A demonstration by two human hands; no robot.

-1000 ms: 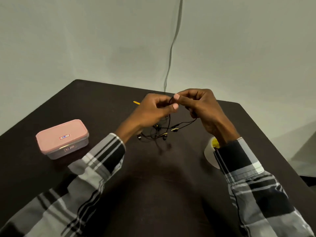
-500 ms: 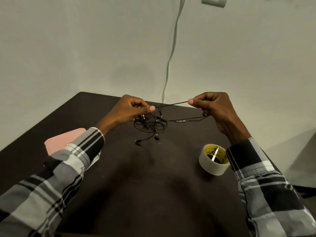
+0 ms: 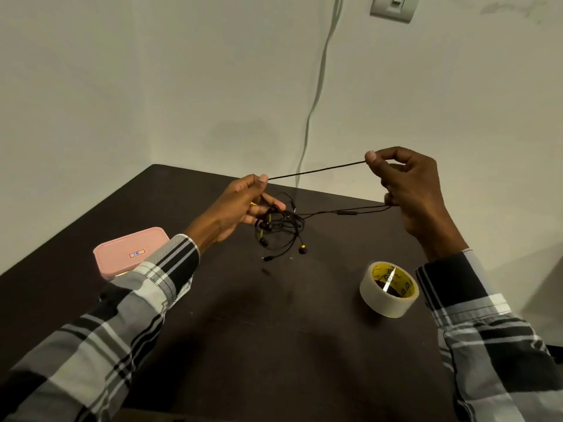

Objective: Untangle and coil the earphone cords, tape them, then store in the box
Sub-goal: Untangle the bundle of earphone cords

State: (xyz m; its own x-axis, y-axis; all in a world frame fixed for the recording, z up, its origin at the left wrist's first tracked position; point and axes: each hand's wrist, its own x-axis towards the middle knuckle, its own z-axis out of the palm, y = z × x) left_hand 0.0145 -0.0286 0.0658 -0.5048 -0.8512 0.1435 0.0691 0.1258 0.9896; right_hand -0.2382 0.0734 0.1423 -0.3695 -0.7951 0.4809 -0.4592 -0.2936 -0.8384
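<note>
1. Left hand (image 3: 240, 208) pinches 1 end of a taut earphone cord (image 3: 316, 169), thumb on forefinger; tangled bundle (image 3: 278, 229) hangs under its lower fingers, above the table (image 3: 274, 345)
2. Right hand (image 3: 408, 190) pinches the cord's other end, raised higher than the bundle
3. Tape roll (image 3: 388, 289) on the table, right of the bundle
4. Pink box (image 3: 128, 252), lid on, left of the bundle, partly behind the left sleeve (image 3: 146, 300)

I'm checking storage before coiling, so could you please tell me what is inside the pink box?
The pink box sits on the table with its lid closed, so its contents cannot be seen. The left sleeve also covers its near corner.
</note>
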